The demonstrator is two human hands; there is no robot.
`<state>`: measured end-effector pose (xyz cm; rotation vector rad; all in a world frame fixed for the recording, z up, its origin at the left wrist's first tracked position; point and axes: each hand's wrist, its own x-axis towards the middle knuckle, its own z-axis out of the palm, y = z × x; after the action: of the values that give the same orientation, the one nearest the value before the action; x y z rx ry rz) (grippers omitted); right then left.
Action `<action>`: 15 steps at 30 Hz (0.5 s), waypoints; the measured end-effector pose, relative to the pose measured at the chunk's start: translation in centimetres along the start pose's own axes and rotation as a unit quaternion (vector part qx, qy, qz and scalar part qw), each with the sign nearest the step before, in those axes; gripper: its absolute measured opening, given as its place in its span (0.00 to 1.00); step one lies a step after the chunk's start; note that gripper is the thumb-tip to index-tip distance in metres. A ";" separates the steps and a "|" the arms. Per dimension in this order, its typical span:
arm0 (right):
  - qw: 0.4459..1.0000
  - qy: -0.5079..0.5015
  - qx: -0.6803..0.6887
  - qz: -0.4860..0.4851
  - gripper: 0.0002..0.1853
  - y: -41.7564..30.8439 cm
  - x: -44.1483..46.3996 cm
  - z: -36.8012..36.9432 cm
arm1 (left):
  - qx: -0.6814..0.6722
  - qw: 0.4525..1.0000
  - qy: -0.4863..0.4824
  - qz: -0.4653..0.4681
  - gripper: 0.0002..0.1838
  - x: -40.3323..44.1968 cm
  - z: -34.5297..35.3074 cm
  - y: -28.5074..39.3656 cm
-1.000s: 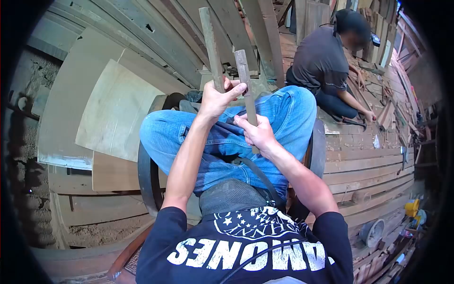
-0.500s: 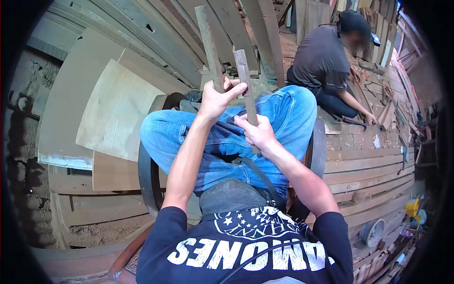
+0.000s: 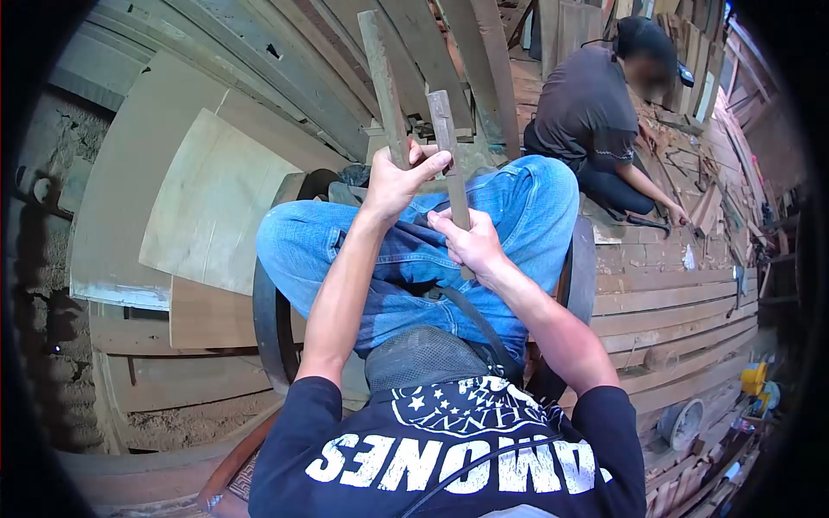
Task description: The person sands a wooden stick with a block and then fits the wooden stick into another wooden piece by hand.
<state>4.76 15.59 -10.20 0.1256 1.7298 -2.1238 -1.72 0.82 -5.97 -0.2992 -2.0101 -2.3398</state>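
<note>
My left hand [image 3: 397, 183] is closed around the lower part of a longer wooden strip [image 3: 382, 82] that points up and slightly left. Its thumb reaches across to touch a second, shorter wooden strip [image 3: 445, 125]. Around the lower end of that shorter strip my right hand [image 3: 468, 240] is wrapped, with the tip poking out below the fingers. The two strips stand side by side, a small gap between their upper ends. Both hands are above my lap, over the blue jeans [image 3: 302, 233].
Wooden boards [image 3: 276, 60] lean ahead, and plywood sheets [image 3: 216, 203] lie at left. At upper right a person [image 3: 587, 112] in a dark shirt crouches on the plank floor [image 3: 673, 302], one hand low near a dark curved tool [image 3: 648, 224]. A yellow tool [image 3: 754, 380] lies far right.
My hands and both strips stay practically still. The crouching person's head and reaching hand have shifted very slightly.
</note>
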 end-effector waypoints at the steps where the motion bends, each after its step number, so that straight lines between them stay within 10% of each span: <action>1: 1.000 -0.004 0.005 -0.005 0.11 0.0 0.0 0.0 | 0.003 1.000 -0.006 -0.003 0.22 0.0 -0.1 -0.1; 15: 1.000 0.016 0.019 -0.018 0.11 0.0 -0.2 0.2 | 0.011 0.999 -0.001 -0.032 0.20 0.2 -0.5 -0.9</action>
<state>4.95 15.44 -10.07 0.1396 1.7227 -2.1924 -2.17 0.47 -6.90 -0.2403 -2.0757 -2.3516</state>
